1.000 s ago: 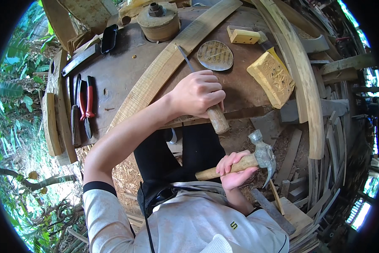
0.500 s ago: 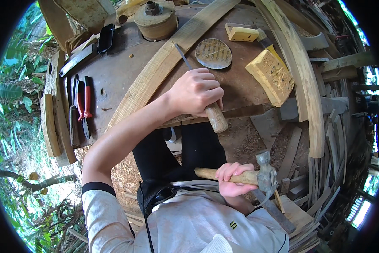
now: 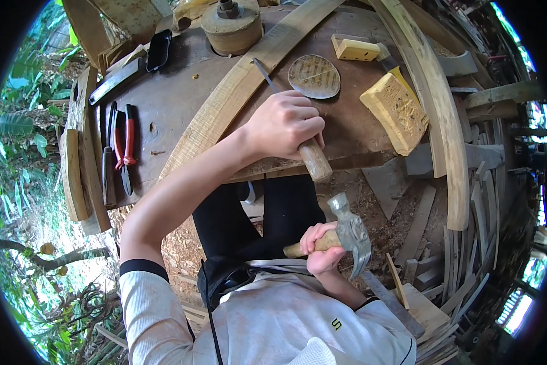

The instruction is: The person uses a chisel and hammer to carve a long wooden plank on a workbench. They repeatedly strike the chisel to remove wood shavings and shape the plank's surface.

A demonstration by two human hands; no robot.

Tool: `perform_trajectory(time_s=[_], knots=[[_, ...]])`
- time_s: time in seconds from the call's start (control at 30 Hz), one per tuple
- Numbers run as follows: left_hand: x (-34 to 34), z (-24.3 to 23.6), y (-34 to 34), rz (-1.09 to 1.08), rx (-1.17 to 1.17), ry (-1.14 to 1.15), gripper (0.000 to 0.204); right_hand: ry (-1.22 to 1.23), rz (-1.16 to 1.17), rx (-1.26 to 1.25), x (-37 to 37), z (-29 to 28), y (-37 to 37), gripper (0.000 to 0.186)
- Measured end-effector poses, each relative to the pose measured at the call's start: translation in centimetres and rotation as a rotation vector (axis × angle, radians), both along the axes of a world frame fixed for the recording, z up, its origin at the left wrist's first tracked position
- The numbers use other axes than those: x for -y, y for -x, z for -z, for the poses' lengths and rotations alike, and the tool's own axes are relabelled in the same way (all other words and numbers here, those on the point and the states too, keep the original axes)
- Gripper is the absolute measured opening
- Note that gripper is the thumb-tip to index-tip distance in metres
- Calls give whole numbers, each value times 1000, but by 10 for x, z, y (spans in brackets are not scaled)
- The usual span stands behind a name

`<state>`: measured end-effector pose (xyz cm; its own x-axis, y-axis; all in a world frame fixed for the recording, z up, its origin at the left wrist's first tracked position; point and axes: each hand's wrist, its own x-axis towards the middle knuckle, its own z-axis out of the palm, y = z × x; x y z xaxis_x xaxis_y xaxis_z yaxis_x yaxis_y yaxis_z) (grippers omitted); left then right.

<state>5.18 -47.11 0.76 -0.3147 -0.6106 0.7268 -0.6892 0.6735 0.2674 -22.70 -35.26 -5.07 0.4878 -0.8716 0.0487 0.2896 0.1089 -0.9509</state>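
My left hand (image 3: 288,125) is closed on the wooden handle (image 3: 316,161) of a chisel, whose steel blade (image 3: 265,74) slants up-left with its tip at a long curved wooden plank (image 3: 212,121) on the bench. Low over my lap, my right hand (image 3: 319,246) grips a claw hammer (image 3: 349,231) by its wooden handle, the head below and a little right of the chisel's butt. A flat oval plate (image 3: 314,76) lies just right of the plank.
Pliers (image 3: 125,140) and other tools lie on the bench's (image 3: 170,103) left side. A round block with a bolt (image 3: 231,33) sits at the back. A yellowish block (image 3: 394,109), a brush (image 3: 388,61) and curved beams (image 3: 450,158) are rightward. Wood scraps (image 3: 480,255) are piled at lower right.
The hammer's head has swung left and turned, rising since half a second ago, closer to the chisel's butt. My left hand and chisel appear slightly higher, still in the same grip.
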Motion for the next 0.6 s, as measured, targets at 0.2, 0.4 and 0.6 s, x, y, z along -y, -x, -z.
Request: perform_trajectory(time_s=[0.2,0.4,0.6], knots=[[-2,2,2,8,39,28,29,2,42,25,3,-2,4,79],[-4,4,3,13,55,44,31,-18,23,-33,5,-2,5,79],[-3,3,1,-3,67,31,29,-32,33,-40,6,-1,5,79]])
